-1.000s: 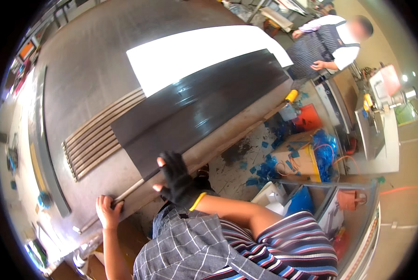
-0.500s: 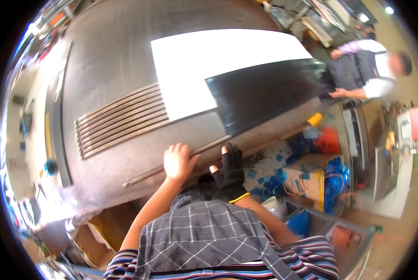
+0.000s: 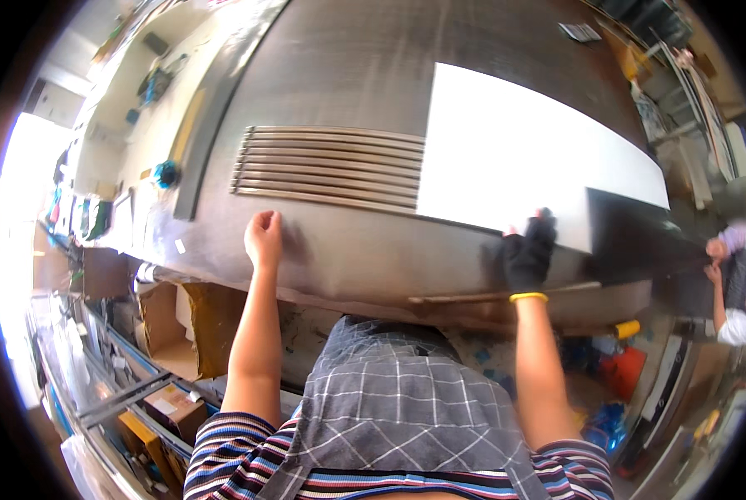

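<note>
Left hand point(image 3: 264, 237): bare, fingers curled, resting on metal worktable point(image 3: 348, 67) near edge, just near of slat bundle point(image 3: 331, 167); grips nothing. Right hand point(image 3: 529, 250): black glove, fingers flat on near edge of white panel point(image 3: 523, 150). Dark panel point(image 3: 639, 237) at right, co-worker's hand point(image 3: 714, 248) on it.

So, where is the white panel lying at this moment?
In the head view the white panel lies flat on the grey table, right of the metal slats; the gloved right hand touches its near edge.
</note>
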`<action>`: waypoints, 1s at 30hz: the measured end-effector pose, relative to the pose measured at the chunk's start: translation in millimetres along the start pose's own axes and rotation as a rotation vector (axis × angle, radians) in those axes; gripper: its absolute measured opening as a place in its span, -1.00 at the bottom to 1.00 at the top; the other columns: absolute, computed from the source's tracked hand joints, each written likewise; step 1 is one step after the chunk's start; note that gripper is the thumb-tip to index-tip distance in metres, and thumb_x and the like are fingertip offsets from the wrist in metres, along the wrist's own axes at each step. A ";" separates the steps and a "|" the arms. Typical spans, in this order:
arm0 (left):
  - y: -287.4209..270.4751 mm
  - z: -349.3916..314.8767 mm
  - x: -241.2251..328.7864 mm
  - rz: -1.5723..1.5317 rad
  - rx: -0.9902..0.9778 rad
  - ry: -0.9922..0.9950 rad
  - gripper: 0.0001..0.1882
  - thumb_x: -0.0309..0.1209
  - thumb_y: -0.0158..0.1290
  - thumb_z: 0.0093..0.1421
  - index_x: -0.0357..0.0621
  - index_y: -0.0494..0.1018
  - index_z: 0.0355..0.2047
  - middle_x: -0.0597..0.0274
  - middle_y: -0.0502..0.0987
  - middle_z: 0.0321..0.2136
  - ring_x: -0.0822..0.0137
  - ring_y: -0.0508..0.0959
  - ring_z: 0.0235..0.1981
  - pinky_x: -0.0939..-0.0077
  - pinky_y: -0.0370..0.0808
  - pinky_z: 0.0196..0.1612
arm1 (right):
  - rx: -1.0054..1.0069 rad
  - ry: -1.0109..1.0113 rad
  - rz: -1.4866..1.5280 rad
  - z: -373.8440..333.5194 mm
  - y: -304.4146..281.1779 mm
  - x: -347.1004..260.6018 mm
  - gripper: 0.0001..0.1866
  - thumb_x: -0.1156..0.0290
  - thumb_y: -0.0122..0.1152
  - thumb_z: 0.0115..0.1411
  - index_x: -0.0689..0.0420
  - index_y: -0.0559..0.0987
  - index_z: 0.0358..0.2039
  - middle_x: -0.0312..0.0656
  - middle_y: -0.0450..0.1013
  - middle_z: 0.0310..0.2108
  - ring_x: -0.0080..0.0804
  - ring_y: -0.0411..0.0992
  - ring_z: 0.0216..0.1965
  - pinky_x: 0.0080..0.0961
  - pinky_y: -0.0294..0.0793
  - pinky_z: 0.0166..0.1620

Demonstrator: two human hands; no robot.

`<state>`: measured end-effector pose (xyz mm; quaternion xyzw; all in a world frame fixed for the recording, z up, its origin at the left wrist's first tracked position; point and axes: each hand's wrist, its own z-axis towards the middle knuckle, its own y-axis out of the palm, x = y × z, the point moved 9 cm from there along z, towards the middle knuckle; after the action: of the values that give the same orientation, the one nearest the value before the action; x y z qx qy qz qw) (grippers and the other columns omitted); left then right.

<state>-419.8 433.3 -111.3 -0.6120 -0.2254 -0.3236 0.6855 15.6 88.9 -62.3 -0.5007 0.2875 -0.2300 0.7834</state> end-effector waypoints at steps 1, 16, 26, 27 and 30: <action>-12.6 22.3 -31.9 0.033 0.008 -0.091 -0.65 -0.19 0.14 0.14 -0.24 0.57 -0.24 0.05 0.61 -0.40 0.19 0.59 -0.37 0.34 0.50 -0.20 | 0.019 0.021 -0.106 8.1 10.4 11.3 -0.24 0.00 0.05 0.23 0.26 0.14 0.27 0.16 0.08 0.29 0.16 0.01 0.31 -0.01 -0.04 0.33; 10.1 131.9 -180.0 -0.770 -0.249 -0.439 -0.66 -0.41 0.19 0.15 -0.38 0.45 -0.12 0.17 0.53 -0.52 0.40 0.56 -0.59 0.64 0.47 -0.60 | -0.072 -0.161 0.304 -22.5 58.2 -219.9 -0.12 -0.02 0.08 0.20 0.21 -0.01 0.35 0.15 -0.02 0.33 0.15 -0.05 0.34 0.03 -0.14 0.35; -53.1 143.0 -93.6 -0.897 -0.231 -0.478 -0.88 -0.49 0.14 0.17 -0.19 0.44 -0.29 0.37 0.38 -0.61 0.59 0.30 -0.70 0.74 0.23 -0.66 | 0.240 1.348 1.456 -78.2 53.6 -8.3 -0.45 0.00 0.02 0.28 0.17 0.42 0.09 -0.07 0.43 -0.02 -0.22 0.48 -0.16 -0.30 0.54 -0.13; -70.7 144.0 -61.9 -0.829 -0.196 -0.388 -0.89 -0.50 0.14 0.18 -0.18 0.44 -0.30 0.38 0.39 -0.60 0.60 0.30 -0.69 0.75 0.24 -0.65 | 0.321 1.377 1.525 -69.2 46.5 -1.4 -0.43 -0.04 -0.03 0.29 0.15 0.39 0.12 -0.12 0.43 0.02 -0.18 0.45 -0.08 -0.27 0.50 -0.07; -110.5 146.0 14.3 -0.668 -0.227 -0.131 -0.89 -0.49 0.14 0.18 -0.16 0.44 -0.29 0.41 0.39 -0.59 0.61 0.30 -0.69 0.77 0.24 -0.62 | 0.447 1.321 1.830 -34.2 39.8 11.8 -0.35 -0.14 -0.19 0.31 0.07 0.31 0.21 -0.19 0.38 0.14 -0.12 0.35 0.11 -0.15 0.36 0.09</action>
<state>-476.7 570.2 -2.8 -0.5962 -0.4189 -0.5129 0.4539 3.8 74.6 -112.7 0.2637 0.8507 0.1614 0.4250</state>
